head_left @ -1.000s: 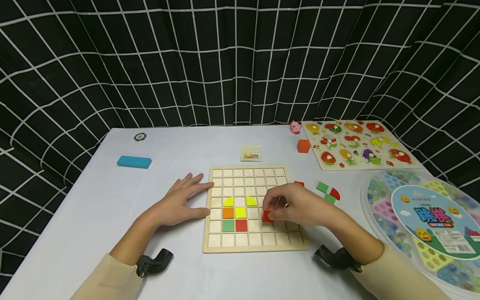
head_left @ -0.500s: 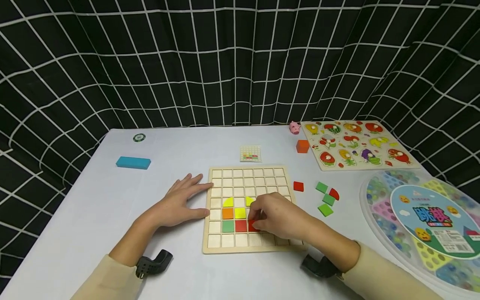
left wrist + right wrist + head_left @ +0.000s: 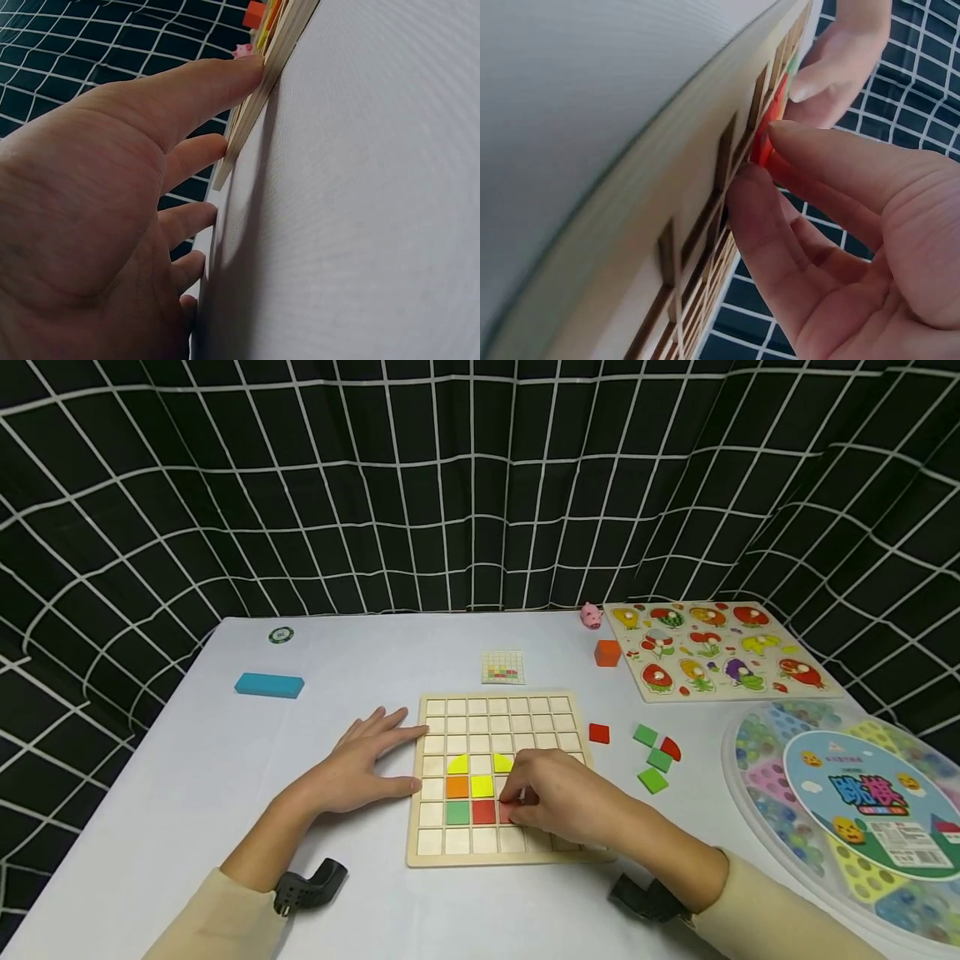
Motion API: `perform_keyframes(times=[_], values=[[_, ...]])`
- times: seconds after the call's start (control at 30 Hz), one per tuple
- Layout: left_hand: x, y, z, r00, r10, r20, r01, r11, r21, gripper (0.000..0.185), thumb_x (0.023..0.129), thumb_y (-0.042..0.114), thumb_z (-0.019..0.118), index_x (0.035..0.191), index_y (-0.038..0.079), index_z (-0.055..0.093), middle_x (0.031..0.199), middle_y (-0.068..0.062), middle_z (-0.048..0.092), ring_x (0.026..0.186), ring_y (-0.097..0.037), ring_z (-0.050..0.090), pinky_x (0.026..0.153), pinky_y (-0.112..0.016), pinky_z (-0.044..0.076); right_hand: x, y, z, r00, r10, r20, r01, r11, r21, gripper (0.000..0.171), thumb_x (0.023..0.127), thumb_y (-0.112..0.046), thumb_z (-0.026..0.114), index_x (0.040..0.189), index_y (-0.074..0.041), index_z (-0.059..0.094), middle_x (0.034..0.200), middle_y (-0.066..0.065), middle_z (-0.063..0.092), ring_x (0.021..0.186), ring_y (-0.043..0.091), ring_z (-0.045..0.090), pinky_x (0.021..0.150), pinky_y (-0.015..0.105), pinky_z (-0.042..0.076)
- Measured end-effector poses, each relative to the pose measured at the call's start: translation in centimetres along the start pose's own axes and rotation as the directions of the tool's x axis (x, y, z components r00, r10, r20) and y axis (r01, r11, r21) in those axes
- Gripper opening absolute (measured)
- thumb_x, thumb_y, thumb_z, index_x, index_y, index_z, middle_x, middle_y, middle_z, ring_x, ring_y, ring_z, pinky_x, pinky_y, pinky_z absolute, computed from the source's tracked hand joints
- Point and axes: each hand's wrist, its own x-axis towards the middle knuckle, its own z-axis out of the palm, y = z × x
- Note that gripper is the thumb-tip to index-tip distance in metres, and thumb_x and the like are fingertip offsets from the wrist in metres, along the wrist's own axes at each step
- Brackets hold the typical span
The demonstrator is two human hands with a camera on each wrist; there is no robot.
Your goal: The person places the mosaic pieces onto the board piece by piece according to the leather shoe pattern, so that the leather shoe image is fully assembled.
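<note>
A wooden grid board (image 3: 510, 861) lies on the table. My left hand (image 3: 356, 772) rests at its left side with fingers spread, thumb and index finger touching the edge. Over the lower middle cells, my right hand (image 3: 573, 797) pinches a red square tile (image 3: 506, 813) between thumb and fingers, low at a cell; the right wrist view shows the red tile (image 3: 762, 142) at the fingertips. Left of it sit another red tile (image 3: 483, 812) and a green tile (image 3: 457, 813). Above these are an orange tile (image 3: 457, 787), a yellow square (image 3: 482, 786) and two yellow rounded pieces (image 3: 458, 766).
Right of the board lie a loose red tile (image 3: 599, 733), several green tiles (image 3: 653, 781) and a red quarter-round (image 3: 671, 748). A small pattern card (image 3: 502, 667) is behind it. Farther out are a fruit puzzle (image 3: 720, 652), marble game box (image 3: 862, 810), orange cube (image 3: 607, 652) and blue block (image 3: 269, 685).
My right hand has moved left with the red tile, to the cell beside the other red one. Loose tiles formerly behind the hand now show. The left hand stays put.
</note>
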Motion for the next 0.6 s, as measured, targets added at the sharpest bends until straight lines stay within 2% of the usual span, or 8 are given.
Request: perform_keyframes(times=[0.33, 0.6], values=[[0.0, 0.1, 0.0, 1.0, -0.005, -0.002, 0.005, 1.0, 0.006, 0.071, 0.087, 0.041, 0.078, 0.15, 0.02, 0.055, 0.168, -0.017, 0.031, 0.16, -0.044, 0.012, 0.128, -0.064, 0.005, -0.4, 0.8, 0.0, 0.998, -0.063, 0.003, 0.063, 0.998, 0.0, 0.013, 0.085, -0.009, 0.084, 0.098, -0.012, 0.082, 0.091, -0.007, 0.069, 0.076, 0.005, 0.057, 0.072, 0.022, 0.051], [0.0, 0.3, 0.0, 1.0, -0.011, -0.002, 0.011, 1.0, 0.003, 0.071, 0.086, 0.04, 0.078, 0.15, 0.02, 0.055, 0.168, -0.018, 0.031, 0.16, -0.043, 0.012, 0.128, -0.064, 0.005, -1.2, 1.5, -0.9, 0.996, -0.086, -0.003, 0.086, 0.992, 0.092, 0.02, 0.087, -0.008, 0.082, 0.106, -0.015, 0.081, 0.098, -0.007, 0.072, 0.082, 0.005, 0.061, 0.074, 0.022, 0.056]])
